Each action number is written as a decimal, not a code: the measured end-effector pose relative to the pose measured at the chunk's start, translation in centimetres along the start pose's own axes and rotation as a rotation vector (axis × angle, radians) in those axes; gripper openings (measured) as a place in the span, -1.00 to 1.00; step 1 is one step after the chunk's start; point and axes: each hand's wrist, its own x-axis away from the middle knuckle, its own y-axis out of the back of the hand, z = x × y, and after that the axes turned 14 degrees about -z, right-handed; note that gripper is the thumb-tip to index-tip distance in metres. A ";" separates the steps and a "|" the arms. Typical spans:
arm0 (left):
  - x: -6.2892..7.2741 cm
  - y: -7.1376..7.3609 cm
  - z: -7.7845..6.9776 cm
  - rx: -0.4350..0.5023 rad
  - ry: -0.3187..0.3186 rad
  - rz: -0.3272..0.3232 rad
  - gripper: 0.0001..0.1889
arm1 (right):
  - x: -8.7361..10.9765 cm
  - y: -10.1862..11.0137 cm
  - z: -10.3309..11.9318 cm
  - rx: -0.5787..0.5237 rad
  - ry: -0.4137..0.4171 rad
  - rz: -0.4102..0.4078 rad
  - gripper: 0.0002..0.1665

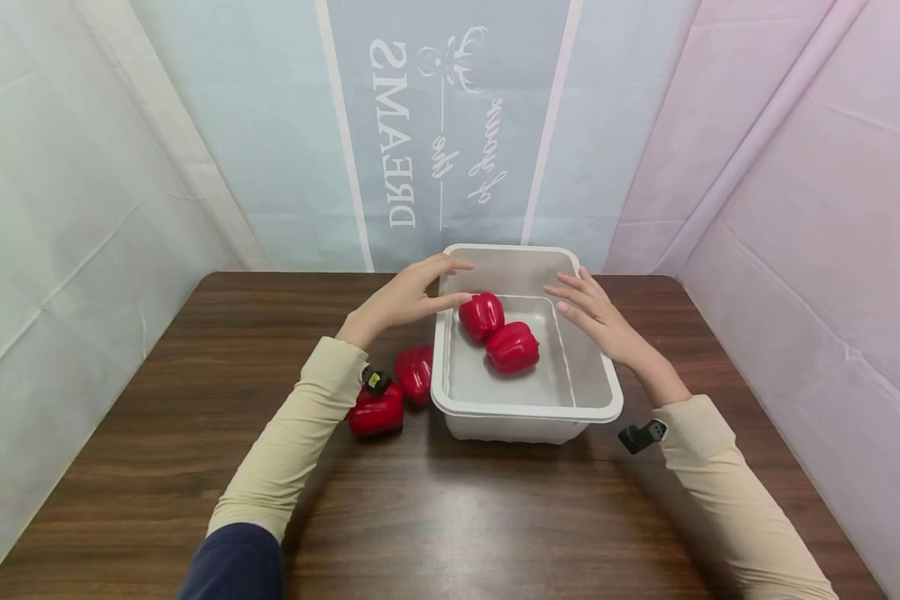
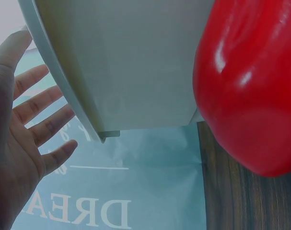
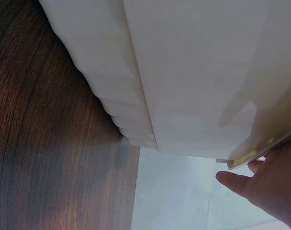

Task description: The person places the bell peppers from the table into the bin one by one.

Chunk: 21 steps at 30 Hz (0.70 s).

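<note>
Two red bell peppers, one (image 1: pixel 482 316) near the left wall and another (image 1: pixel 513 347) nearer the middle, lie inside a white plastic bin (image 1: pixel 527 410). My left hand (image 1: pixel 412 293) is over the bin's left rim, fingers spread and holding nothing. Across from it, my right hand (image 1: pixel 594 315) hovers at the right rim with fingers apart, also holding nothing. Outside the bin on the left are two more peppers, one (image 1: pixel 416 373) beside the wall and one (image 1: pixel 376 410) below my left wrist. A pepper (image 2: pixel 250 86) looms large in the left wrist view.
The bin stands on a dark wooden table (image 1: pixel 450 517), towards its back edge. Behind hangs a pale blue curtain (image 1: pixel 270 125) with mirrored lettering. White fabric walls (image 1: pixel 817 250) close in both sides.
</note>
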 end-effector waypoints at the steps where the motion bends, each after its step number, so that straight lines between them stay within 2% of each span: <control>1: 0.0 0.0 0.0 -0.002 0.000 -0.001 -0.48 | 0.0 0.0 0.0 0.001 -0.001 -0.001 -0.49; 16: 0.7 0.0 0.6 0.015 -0.040 -0.036 -0.47 | 0.1 -0.2 -0.1 0.007 0.011 -0.011 -0.49; 21: 1.0 0.1 0.5 0.008 -0.034 -0.044 -0.48 | 0.2 -0.2 -0.2 0.008 0.009 -0.016 -0.50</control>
